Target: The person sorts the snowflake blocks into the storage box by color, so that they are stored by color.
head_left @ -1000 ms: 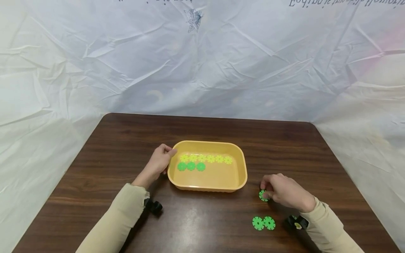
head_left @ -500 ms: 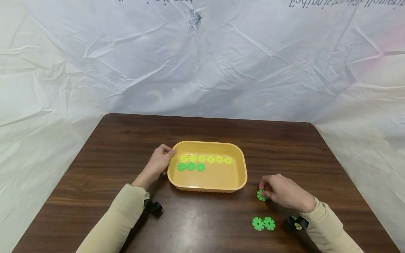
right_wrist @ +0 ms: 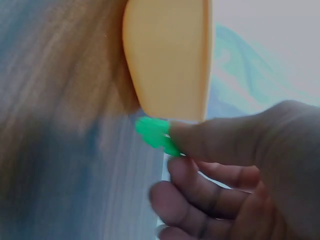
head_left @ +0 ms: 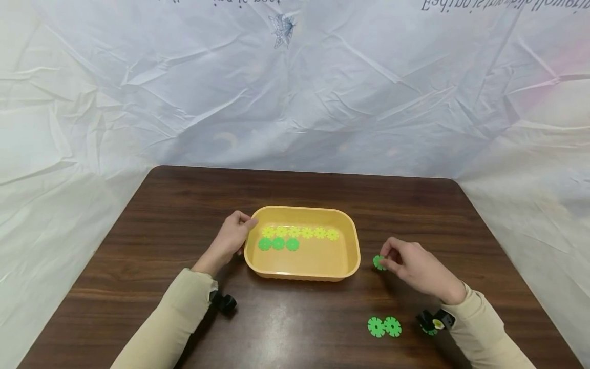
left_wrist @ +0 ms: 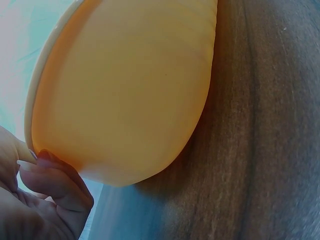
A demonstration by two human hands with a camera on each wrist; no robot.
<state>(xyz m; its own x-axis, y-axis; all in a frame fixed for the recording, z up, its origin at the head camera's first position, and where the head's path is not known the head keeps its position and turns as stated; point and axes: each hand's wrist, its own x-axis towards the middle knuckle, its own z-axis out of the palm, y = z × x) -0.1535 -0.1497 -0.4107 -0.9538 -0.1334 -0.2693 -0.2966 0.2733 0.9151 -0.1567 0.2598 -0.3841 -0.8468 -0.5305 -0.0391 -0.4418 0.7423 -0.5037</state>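
Note:
My left hand pinches the left rim of a yellow plastic tray. In the left wrist view, the thumb and bent fingers grip the edge of the tray wall. Between thumb and forefinger, my right hand holds a green snowflake disc just right of the tray. The right wrist view has this notched disc close below the tray's end wall. Inside the tray, a row of several yellow snowflake discs lies behind three green discs.
Two green discs lie side by side on the dark wooden table, nearer me. Another green disc is partly hidden beneath the right wrist camera. A pale printed sheet hangs behind the table.
My right hand has lifted the green disc and moved it away from me, slightly leftward beside the tray. The left hand and tray stay in place.

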